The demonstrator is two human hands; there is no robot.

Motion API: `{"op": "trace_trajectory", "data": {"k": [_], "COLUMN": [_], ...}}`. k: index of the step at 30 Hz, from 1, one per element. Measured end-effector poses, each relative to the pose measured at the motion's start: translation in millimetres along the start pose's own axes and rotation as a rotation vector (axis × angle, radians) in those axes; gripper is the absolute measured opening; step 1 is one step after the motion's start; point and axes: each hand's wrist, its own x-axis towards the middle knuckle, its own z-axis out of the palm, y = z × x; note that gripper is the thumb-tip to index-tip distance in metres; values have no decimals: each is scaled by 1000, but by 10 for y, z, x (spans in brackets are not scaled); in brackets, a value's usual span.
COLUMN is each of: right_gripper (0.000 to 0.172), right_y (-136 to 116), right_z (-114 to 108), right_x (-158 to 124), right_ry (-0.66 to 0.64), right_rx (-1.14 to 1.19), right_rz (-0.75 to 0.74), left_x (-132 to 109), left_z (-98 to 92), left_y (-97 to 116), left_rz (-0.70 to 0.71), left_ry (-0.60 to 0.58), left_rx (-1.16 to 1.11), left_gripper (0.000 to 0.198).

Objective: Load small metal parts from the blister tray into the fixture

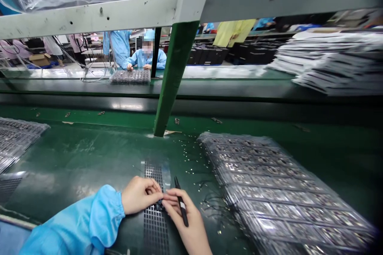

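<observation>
My left hand (140, 196), in a light blue sleeve, is closed with its thumb and fingers pinched together. My right hand (189, 216) meets it fingertip to fingertip. A pair of slim black tweezers (182, 206) with a white band lies across the right hand, held against its fingers. Between the fingertips is a small dark part, too hidden to name. Under both hands lies a sheet with rows of dark square holes (156, 227) on the green bench.
Stacked clear plastic trays of small metal parts (269, 191) stand at right; another tray stack (18, 139) is at left. Tiny bright bits (191, 171) are scattered between. A green post (173, 75) rises ahead. Across the line, a co-worker (143, 57) sits at a tray.
</observation>
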Motion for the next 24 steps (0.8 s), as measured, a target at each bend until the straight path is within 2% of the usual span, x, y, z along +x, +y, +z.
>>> {"op": "trace_trajectory", "data": {"k": [9,17,24], "right_gripper": [30,40,39], "right_y": [38,-9,-42], "right_z": [-5,-6,6], "right_x": [0,-9,2], "right_ry": [51,21,35], "right_rx": [-12,109,114], "right_rz": [9,98,122], "left_x": [-25,51,74], "left_z": [-34,-1,-36], "left_y": [-6,-96,-88], "left_rz": [168,-131,-137], "left_ry": [-44,-86,-117], "left_rx": [100,-381,-390], "left_gripper": [16,28,32]}}
